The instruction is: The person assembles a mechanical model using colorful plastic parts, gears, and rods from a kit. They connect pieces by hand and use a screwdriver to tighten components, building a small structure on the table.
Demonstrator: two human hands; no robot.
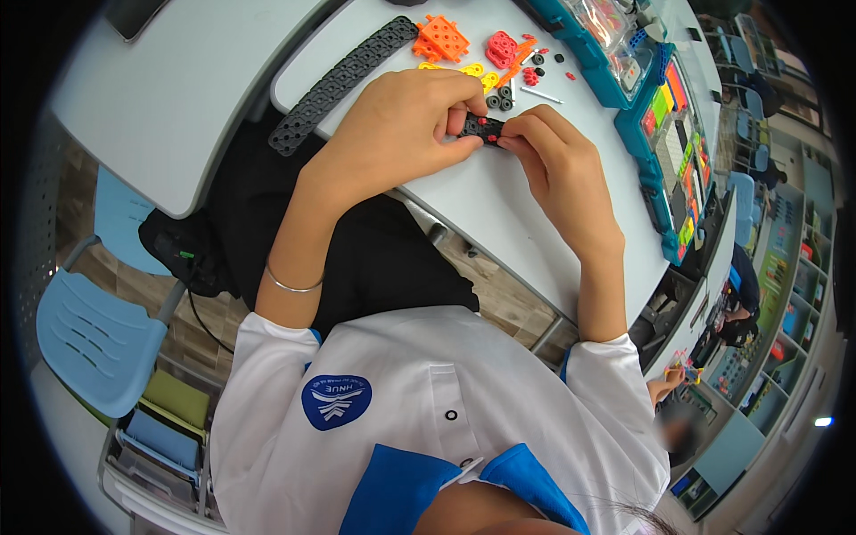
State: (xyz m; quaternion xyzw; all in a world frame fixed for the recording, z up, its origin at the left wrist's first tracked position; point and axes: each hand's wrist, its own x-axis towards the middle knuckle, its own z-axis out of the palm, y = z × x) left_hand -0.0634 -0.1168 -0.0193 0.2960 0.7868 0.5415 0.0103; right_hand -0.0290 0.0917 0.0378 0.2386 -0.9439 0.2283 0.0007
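Over the white table (504, 201), both hands (392, 134) (563, 169) pinch a black piece (475, 131), partly hiding it.

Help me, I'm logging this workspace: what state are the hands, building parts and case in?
Left hand: closed, pinching the black piece.
Right hand: closed, fingers at its other end.
Black piece: held, red pegs on it; how firmly seated, unclear.
Teal case: open, parts showing inside.
Long black strip: lying unheld.
Orange plates: lying unheld.
White rod: lying loose.
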